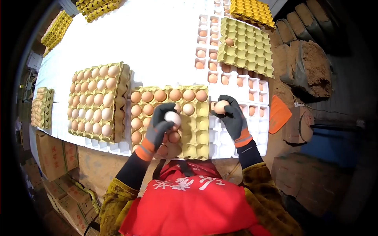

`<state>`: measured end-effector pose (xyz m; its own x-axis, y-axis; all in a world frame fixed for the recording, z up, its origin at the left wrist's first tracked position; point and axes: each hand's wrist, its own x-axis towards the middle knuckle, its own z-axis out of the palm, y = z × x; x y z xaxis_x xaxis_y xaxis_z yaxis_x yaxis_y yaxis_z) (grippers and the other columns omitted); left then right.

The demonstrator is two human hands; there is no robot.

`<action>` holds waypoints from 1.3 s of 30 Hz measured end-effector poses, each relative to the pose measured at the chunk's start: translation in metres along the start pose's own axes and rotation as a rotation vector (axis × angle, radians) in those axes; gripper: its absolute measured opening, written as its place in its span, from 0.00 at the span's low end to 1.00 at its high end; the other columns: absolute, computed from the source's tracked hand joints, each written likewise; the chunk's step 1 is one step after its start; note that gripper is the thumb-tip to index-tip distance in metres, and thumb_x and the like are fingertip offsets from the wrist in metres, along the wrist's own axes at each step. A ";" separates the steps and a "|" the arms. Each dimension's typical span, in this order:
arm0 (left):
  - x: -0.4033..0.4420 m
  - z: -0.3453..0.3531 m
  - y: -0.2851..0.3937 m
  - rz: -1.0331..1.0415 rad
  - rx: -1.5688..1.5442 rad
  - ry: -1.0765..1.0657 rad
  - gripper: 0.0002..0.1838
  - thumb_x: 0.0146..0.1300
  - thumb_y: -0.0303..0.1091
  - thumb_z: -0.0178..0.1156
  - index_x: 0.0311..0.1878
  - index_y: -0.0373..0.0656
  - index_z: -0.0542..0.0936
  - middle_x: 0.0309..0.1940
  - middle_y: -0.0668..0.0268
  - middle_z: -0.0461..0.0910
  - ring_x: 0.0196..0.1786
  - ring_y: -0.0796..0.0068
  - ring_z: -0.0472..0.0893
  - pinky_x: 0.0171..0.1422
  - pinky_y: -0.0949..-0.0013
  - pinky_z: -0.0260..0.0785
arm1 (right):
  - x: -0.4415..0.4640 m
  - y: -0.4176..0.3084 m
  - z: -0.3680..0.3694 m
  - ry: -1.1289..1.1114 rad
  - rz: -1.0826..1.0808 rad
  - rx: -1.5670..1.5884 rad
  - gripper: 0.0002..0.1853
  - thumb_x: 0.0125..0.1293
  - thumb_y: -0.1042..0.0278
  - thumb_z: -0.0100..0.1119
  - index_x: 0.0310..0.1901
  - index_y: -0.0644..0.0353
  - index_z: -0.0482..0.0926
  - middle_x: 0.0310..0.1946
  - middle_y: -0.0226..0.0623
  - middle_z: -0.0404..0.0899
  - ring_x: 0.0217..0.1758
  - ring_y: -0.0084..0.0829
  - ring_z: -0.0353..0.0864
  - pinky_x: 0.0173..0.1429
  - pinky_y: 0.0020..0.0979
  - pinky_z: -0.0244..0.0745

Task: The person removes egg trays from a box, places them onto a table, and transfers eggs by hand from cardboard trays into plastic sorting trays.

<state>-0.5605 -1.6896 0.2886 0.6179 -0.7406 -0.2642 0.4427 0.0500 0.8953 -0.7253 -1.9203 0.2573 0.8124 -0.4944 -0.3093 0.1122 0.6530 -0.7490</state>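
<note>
My left hand (162, 122), in a grey glove with an orange cuff, holds a pale egg (172, 117) above a yellow pulp tray (202, 135). Brown eggs fill much of that tray's left part and its back row; cups at its right front are bare. My right hand (232, 118), gloved the same way, grips a light brown egg (221, 107) just right of the tray, over a white foam tray (240, 93) with eggs in some of its cells. The fingertips of both hands curl round their eggs.
A stacked tray of eggs (91, 100) stands at left. A yellow-green tray (246, 47) bearing one egg lies back right, with a brighter yellow stack (252, 11) behind. An orange scoop-like piece (278, 114) is at the right edge. Cardboard boxes (59, 157) are lower left.
</note>
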 end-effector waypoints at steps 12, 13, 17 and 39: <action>0.062 -0.011 0.017 0.055 0.671 -0.261 0.19 0.66 0.32 0.59 0.60 0.44 0.82 0.53 0.65 0.84 0.52 0.67 0.84 0.55 0.62 0.77 | 0.029 -0.017 0.037 0.042 -0.155 -0.364 0.26 0.64 0.71 0.65 0.64 0.64 0.77 0.53 0.40 0.81 0.37 0.23 0.83 0.38 0.25 0.79; 0.060 -0.032 0.024 -0.002 0.344 -0.234 0.21 0.66 0.32 0.62 0.62 0.42 0.81 0.53 0.66 0.84 0.52 0.70 0.83 0.54 0.65 0.77 | 0.030 -0.018 0.033 -0.002 -0.216 -0.400 0.26 0.63 0.71 0.65 0.64 0.65 0.77 0.51 0.40 0.80 0.36 0.23 0.83 0.37 0.25 0.79; 0.061 -0.052 0.041 -0.034 0.233 -0.036 0.22 0.68 0.33 0.63 0.64 0.39 0.80 0.60 0.61 0.80 0.55 0.72 0.83 0.54 0.67 0.78 | 0.049 -0.011 0.052 -0.111 -0.293 -1.054 0.25 0.60 0.62 0.71 0.59 0.56 0.79 0.64 0.40 0.74 0.44 0.33 0.85 0.46 0.34 0.82; 0.038 0.170 -0.066 0.312 1.596 -0.383 0.20 0.55 0.38 0.71 0.52 0.49 0.83 0.60 0.52 0.76 0.54 0.46 0.81 0.50 0.52 0.78 | -0.090 -0.043 -0.100 0.340 -0.381 -1.625 0.25 0.56 0.57 0.76 0.56 0.50 0.84 0.62 0.39 0.77 0.59 0.45 0.82 0.54 0.43 0.82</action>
<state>-0.6761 -1.8352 0.2807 0.2586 -0.9564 -0.1357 -0.8691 -0.2917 0.3994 -0.8608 -1.9612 0.2587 0.7054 -0.7048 0.0753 -0.5751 -0.6312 -0.5204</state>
